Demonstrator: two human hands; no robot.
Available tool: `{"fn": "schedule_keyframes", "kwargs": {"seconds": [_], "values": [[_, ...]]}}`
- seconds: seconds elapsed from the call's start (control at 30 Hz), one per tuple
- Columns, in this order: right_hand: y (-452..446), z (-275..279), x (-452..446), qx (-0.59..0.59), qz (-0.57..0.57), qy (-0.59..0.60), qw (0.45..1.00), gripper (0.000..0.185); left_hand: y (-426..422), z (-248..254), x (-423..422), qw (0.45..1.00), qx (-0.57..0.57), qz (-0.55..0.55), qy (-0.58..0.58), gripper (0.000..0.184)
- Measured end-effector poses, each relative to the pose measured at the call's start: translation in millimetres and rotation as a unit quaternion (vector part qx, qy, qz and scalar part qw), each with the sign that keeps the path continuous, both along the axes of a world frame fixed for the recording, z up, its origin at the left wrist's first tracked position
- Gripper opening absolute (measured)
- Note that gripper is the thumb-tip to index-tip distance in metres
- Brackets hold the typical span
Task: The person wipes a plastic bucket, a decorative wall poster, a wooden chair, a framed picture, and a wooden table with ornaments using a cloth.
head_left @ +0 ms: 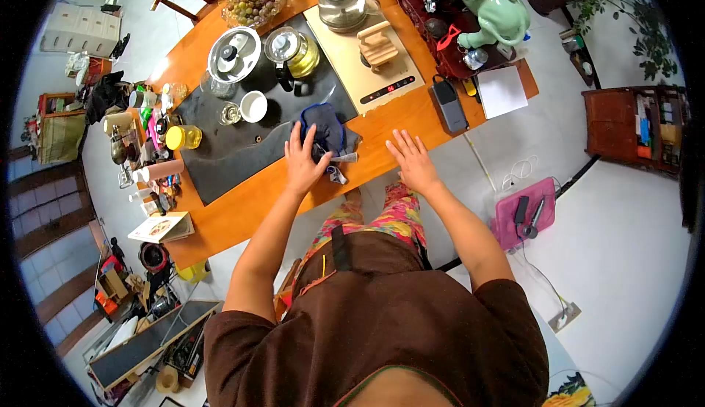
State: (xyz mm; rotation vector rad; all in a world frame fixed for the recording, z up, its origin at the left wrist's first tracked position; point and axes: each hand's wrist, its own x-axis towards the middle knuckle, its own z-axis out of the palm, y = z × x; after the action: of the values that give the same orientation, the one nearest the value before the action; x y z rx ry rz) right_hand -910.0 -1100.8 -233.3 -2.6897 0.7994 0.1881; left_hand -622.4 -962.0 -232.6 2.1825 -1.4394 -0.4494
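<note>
My left hand (303, 163) lies with its fingers spread at the left side of a dark blue cloth bundle (324, 128) on the table edge; whether it presses on the cloth I cannot tell. Below the bundle pokes out a small whitish strip (345, 158). My right hand (413, 159) rests open, fingers apart, on the wooden tabletop (374, 129), holding nothing. Beyond my hands are a white cup (253, 106), a glass teapot (299, 53) with yellow liquid and a lidded steel pot (234, 54). A black power bank-like box (448, 104) stands right of my right hand.
A glass kettle (342, 3) and a wooden rack (377, 45) sit on the beige hot plate (400, 69). Grapes fill a bowl (254, 0) at the back. White paper (502, 91) and a green elephant figure (488, 3) are at right. A yellow-lidded jar (183, 137) stands left.
</note>
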Motion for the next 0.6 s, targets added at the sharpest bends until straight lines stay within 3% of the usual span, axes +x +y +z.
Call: {"fn": "schedule_keyframes", "kwargs": {"seconds": [0.1, 0.17, 0.23, 0.37, 0.53, 0.6], "values": [[8, -1, 1, -0.004, -0.015, 0.008, 1.0, 0.077, -25, -22, -14, 0.987, 0.086, -0.027, -0.13, 0.082], [8, -6, 1, -0.028, -0.016, -0.001, 0.999, 0.081, -33, -37, -21, 0.99, 0.043, -0.027, -0.13, 0.082], [10, -13, 0, -0.057, -0.013, -0.02, 0.998, 0.087, -30, -36, -29, 0.985, 0.065, -0.114, -0.114, 0.078], [8, -14, -3, 0.016, -0.047, -0.06, 0.997, 0.084, -7, -18, -60, 0.96, 0.038, -0.259, -0.1, 0.075], [3, -17, 0, 0.111, -0.122, -0.15, 0.975, 0.078, -34, -15, -82, 0.955, 0.023, -0.279, -0.094, 0.072], [9, -20, 6, 0.153, -0.229, -0.247, 0.929, 0.075, -69, -22, -90, 0.951, 0.009, -0.29, -0.105, 0.07]]}}
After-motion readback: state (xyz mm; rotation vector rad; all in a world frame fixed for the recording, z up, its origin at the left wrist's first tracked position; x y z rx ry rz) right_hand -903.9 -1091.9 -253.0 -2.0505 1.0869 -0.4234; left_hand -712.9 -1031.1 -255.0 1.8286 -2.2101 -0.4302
